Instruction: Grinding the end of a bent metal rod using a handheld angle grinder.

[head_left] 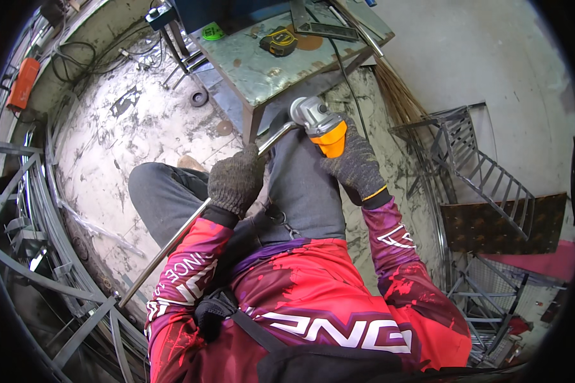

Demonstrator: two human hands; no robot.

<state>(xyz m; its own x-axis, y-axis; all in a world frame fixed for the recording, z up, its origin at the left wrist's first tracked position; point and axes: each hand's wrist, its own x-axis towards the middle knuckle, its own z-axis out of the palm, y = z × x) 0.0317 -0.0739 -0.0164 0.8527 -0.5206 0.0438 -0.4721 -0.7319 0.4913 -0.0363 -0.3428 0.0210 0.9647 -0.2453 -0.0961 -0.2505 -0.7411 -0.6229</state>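
Observation:
My left hand, in a dark knit glove, is closed round a long, thin metal tube. The tube slants from the lower left up to the middle, passing over my lap. In my right hand, gloved alike, is an angle grinder with an orange body and a silver head. The grinder's head meets the upper end of the tube, or lies very near it; whether they touch I cannot tell. Its disc is mostly hidden.
Ahead stands a metal-topped table bearing a tape measure and a metal square. A dark ring lies on the stained floor. Bent metal strips crowd the left; a metal rack leans against the right wall.

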